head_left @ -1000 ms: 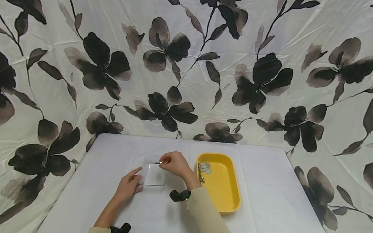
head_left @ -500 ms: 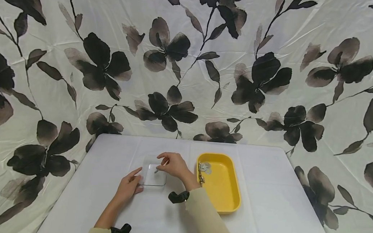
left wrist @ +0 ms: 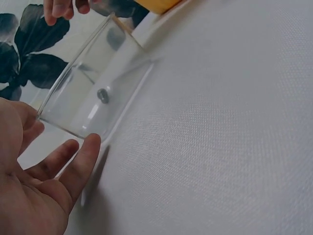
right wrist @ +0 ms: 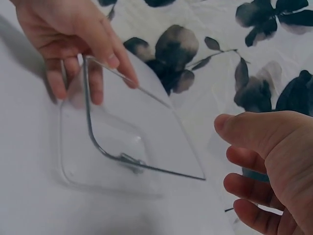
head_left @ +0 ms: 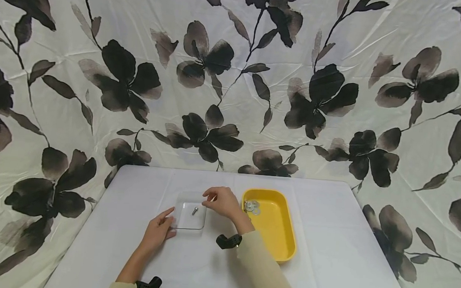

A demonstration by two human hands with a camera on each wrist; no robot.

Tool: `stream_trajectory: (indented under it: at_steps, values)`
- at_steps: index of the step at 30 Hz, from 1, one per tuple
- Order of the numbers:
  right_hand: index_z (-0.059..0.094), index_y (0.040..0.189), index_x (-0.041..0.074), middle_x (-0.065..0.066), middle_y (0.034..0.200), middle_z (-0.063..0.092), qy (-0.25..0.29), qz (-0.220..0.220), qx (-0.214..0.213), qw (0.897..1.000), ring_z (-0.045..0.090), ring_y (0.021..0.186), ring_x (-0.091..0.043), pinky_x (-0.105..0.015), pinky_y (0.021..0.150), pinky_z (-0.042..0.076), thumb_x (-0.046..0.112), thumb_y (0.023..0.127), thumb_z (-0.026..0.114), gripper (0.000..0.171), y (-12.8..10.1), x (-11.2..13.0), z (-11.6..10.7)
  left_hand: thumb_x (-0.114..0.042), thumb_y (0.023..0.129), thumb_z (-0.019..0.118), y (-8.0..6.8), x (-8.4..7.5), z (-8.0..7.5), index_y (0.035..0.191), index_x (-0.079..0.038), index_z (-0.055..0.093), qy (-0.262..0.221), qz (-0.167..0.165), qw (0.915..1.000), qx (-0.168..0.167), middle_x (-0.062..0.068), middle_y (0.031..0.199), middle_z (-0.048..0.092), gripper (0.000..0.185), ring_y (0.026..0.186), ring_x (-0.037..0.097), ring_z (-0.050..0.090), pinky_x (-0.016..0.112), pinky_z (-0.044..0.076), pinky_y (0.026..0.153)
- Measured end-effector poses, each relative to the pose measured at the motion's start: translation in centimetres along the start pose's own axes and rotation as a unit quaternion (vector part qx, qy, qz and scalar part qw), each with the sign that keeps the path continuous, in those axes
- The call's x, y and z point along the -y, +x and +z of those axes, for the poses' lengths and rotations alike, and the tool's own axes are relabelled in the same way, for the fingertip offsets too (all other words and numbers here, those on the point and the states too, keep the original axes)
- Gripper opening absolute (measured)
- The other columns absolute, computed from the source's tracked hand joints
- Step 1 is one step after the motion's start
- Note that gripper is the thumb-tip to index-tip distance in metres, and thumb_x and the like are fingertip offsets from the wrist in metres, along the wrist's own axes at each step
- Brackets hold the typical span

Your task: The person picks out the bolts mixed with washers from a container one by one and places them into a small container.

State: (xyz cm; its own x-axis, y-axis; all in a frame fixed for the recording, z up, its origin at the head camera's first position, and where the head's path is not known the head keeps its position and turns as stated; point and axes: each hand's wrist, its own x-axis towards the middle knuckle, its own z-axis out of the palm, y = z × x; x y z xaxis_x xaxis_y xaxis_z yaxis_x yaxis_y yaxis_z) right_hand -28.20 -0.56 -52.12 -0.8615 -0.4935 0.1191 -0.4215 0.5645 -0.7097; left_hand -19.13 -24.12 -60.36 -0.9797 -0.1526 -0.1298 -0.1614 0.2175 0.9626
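Observation:
A clear square container (head_left: pixel 187 228) stands on the white table, its left side held by my left hand (head_left: pixel 157 233). In the left wrist view, that hand's fingertips (left wrist: pixel 92 143) are right at the container wall. A small metal bolt (head_left: pixel 195 210) lies inside on the container's floor; through the wall it looks like a dark blob (left wrist: pixel 102 95). My right hand (head_left: pixel 225 204) hovers by the container's far right corner, holding nothing. Its thumb and loosely bent fingers stand apart in the right wrist view.
To the right is a yellow tray (head_left: pixel 274 227), with several round metal washers (head_left: pixel 252 206) at its far left corner. The right forearm passes in front of the tray's left side. A floral cloth (head_left: pixel 204 62) hangs behind the table.
My right hand has let go of the bolt, which dropped into the container, and has drawn back to the right. My left hand has stayed at the container's left side.

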Motion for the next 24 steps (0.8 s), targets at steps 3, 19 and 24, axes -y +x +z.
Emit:
stream_trajectory:
  at_steps: [3,19,24]
  values:
    - [0.074,0.103,0.015,0.01,0.08,0.063,-0.004,0.004,-0.004,1.0,0.056,0.074,-0.009,-0.021,0.06,0.049,0.022,0.085,0.077,0.019,-0.1,-0.7,-0.7,-0.016,0.103,0.048,-0.2,0.0,0.2,0.145,-0.01,0.045,-0.013,-0.003,0.9999,-0.003,0.024,0.121,0.055,0.043,0.095,0.025,0.06,0.028,0.057,0.076]
    - [0.073,0.105,0.012,0.007,0.083,0.063,-0.019,0.037,-0.026,0.999,0.056,0.078,-0.015,-0.025,0.067,0.051,0.022,0.089,0.072,0.019,-2.1,-3.8,-5.6,-0.023,0.104,0.045,-0.4,-0.2,-0.3,0.142,-0.005,0.046,0.01,0.004,0.9996,-0.027,0.022,0.119,0.056,0.042,0.106,0.031,0.058,0.024,0.055,0.081]
    - [0.072,0.106,0.012,0.005,0.084,0.063,-0.016,0.048,-0.029,0.998,0.056,0.077,-0.015,-0.025,0.066,0.052,0.022,0.089,0.072,0.019,-2.7,-4.5,-6.6,-0.021,0.104,0.046,-0.3,-1.1,-1.1,0.14,-0.005,0.05,0.04,0.045,0.9966,-0.056,0.019,0.121,0.059,0.039,0.105,0.027,0.058,0.025,0.055,0.078]
